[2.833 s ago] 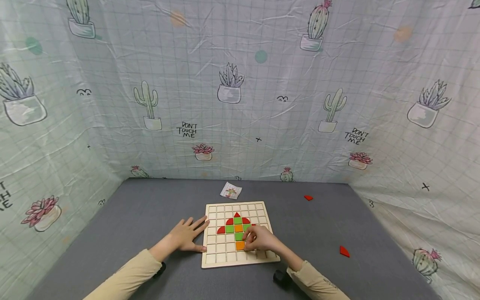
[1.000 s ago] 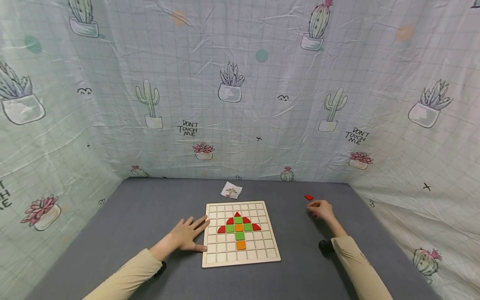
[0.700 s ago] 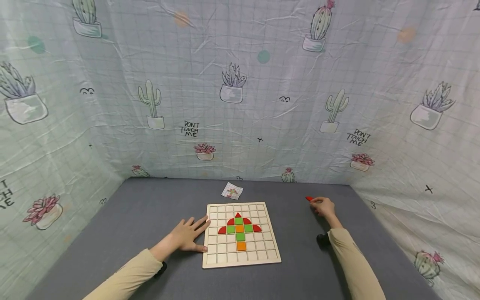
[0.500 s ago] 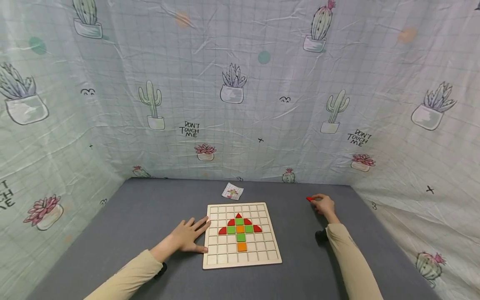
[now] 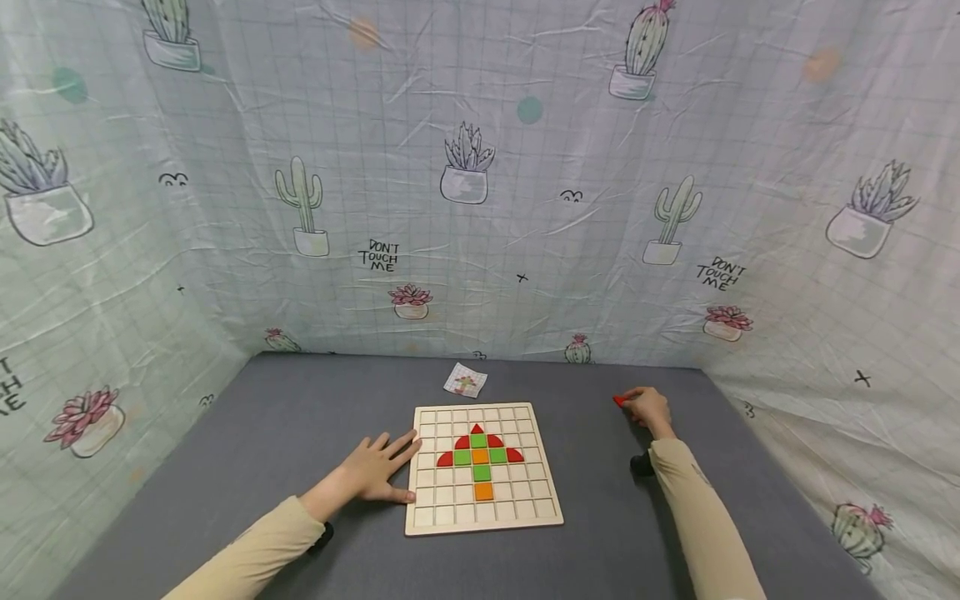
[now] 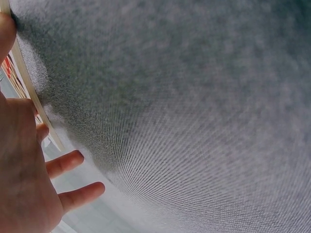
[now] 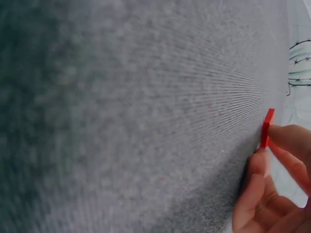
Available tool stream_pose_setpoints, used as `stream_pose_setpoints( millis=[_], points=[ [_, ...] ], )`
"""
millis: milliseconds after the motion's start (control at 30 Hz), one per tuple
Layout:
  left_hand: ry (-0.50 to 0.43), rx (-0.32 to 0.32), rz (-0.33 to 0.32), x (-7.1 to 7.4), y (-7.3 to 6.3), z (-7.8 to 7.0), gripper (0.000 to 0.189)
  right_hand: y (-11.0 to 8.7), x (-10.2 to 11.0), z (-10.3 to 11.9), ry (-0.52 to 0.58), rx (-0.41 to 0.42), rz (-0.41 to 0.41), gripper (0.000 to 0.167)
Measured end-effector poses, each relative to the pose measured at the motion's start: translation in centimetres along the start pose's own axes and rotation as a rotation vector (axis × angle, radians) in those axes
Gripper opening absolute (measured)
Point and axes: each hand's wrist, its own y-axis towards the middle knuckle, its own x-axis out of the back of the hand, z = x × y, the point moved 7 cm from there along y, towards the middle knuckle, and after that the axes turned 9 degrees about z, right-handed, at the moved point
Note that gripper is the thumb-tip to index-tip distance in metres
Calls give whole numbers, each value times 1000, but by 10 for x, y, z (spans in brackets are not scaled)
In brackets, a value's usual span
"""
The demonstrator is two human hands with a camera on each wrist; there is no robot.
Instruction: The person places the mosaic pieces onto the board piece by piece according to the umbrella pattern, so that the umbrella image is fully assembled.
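In the head view a square wooden grid board (image 5: 435, 518) lies at the centre. Green and orange square tiles, red rounded tiles and a red triangle form a pattern on it. My left hand (image 5: 369, 472) is spread at the board's left edge, with fingertips and thumb on its border. Off to the right, near the back of the table, my right hand (image 5: 649, 408) pinches a small red tile (image 5: 618, 401). The right wrist view has this flat red tile (image 7: 267, 127) between forefinger and thumb, close over the table; the other fingers are curled.
Behind the board lies a small white card (image 5: 453, 385) printed with a similar coloured pattern. The grey table (image 5: 300, 400) is bounded by a cactus-print cloth (image 5: 510, 308) at the back and sides. A black band sits at each wrist.
My right hand has gone from the board to the far right and now pinches a red tile. The red tile seen nearer the front right is gone from that spot. The left hand stays put.
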Motion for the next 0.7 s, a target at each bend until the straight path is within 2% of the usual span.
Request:
stream_pose_setpoints(
  millis=[233,467,700],
  points=[
    [-2,13,12,0,-2,1,87,-10,-2,1,-8,7,89,28],
    [8,10,12,2,-1,0,87,-6,-5,2,26,80,132,27],
    [3,5,17,2,-2,-2,87,-7,-10,4,9,122,251,32]
  ],
)
